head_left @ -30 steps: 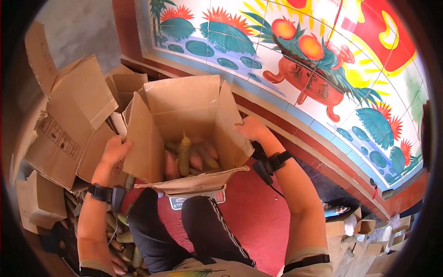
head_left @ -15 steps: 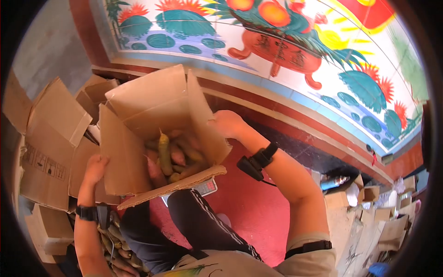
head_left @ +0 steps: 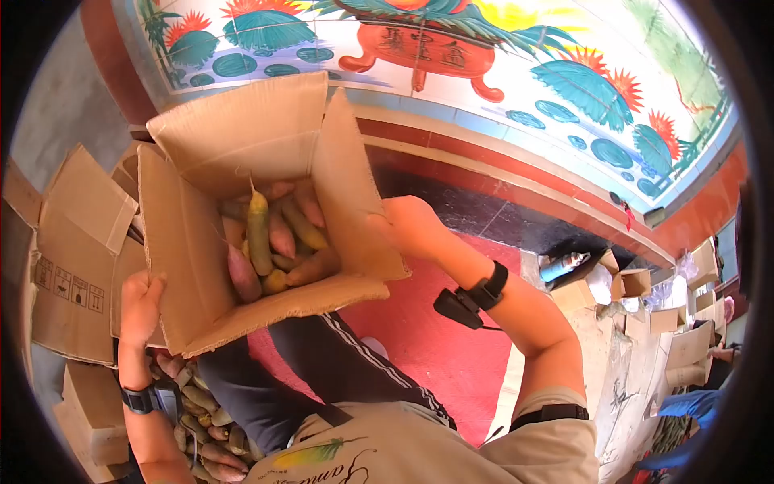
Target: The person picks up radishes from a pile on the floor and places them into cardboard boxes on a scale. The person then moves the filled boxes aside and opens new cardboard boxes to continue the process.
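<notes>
An open cardboard box (head_left: pixel 242 133) is held up in front of me, its flaps standing up. Inside it lie several root vegetables; a long green one (head_left: pixel 259 234) rests upright beside pink ones (head_left: pixel 243 274). On the left, my left hand (head_left: pixel 143 306) grips the box's left side, fingers closed on the cardboard. My right hand (head_left: pixel 403 230) is closed on the right flap, with its fingertips hidden partly by the board. Both wrists carry black strapped devices.
More open cartons (head_left: pixel 76 266) stand at the far left. A pile of root vegetables (head_left: pixel 211 436) lies beside my leg. Red floor (head_left: pixel 451 323) is under the box, a painted tile wall (head_left: pixel 419 73) ahead. At right are small boxes (head_left: pixel 633 282) and part of another person (head_left: pixel 685 403).
The box has moved left and closer to me, with both hands still on it. More of its contents show. The scale seen below it earlier is now out of sight.
</notes>
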### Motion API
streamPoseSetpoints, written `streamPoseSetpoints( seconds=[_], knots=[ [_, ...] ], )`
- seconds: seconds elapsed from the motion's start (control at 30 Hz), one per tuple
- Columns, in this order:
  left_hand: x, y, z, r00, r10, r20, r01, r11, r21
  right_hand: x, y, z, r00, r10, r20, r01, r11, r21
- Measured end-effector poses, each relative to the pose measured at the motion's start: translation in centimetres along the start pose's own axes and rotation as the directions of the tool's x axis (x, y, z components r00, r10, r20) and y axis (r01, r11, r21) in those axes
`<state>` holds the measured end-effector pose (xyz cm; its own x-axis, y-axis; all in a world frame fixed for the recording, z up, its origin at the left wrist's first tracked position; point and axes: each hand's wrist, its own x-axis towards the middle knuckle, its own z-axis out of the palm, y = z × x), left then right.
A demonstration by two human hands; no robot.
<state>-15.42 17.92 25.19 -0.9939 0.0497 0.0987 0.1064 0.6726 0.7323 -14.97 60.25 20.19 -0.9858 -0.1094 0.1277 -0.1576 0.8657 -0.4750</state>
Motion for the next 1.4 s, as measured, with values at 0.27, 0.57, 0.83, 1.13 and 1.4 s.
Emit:
streamPoseSetpoints(
  seconds=[0.27, 0.57, 0.83, 1.13, 1.4],
  knots=[
    [0.6, 8.2, 2.1, 0.96, 0.249, 0.131, -0.247, 0.968, -0.034, -11.5, 2.2, -4.2, 0.967, 0.179, -0.181, -0.119, 0.947, 0.3],
    [2.2, 16.4, 14.8, 0.784, 0.458, 0.419, -0.435, 0.887, -0.154, -26.6, 6.0, -7.3, 0.803, 0.555, -0.218, -0.464, 0.811, 0.356],
    [-3.0, 14.0, 30.3, 0.44, 0.421, 0.793, -0.624, 0.778, -0.067, -37.7, 10.5, -10.0, 0.642, 0.735, -0.217, -0.765, 0.63, -0.131],
    [-1.2, 9.9, 23.1, 0.568, 0.334, 0.752, -0.23, 0.942, -0.245, -46.4, 21.8, -9.5, 0.363, 0.893, -0.265, -0.882, 0.238, -0.407],
    [-0.1, -3.3, 14.3, 0.879, 0.22, 0.423, -0.218, 0.974, -0.052, -43.1, 26.9, -12.7, 0.389, 0.852, -0.35, -0.819, 0.146, -0.554]
  ],
)
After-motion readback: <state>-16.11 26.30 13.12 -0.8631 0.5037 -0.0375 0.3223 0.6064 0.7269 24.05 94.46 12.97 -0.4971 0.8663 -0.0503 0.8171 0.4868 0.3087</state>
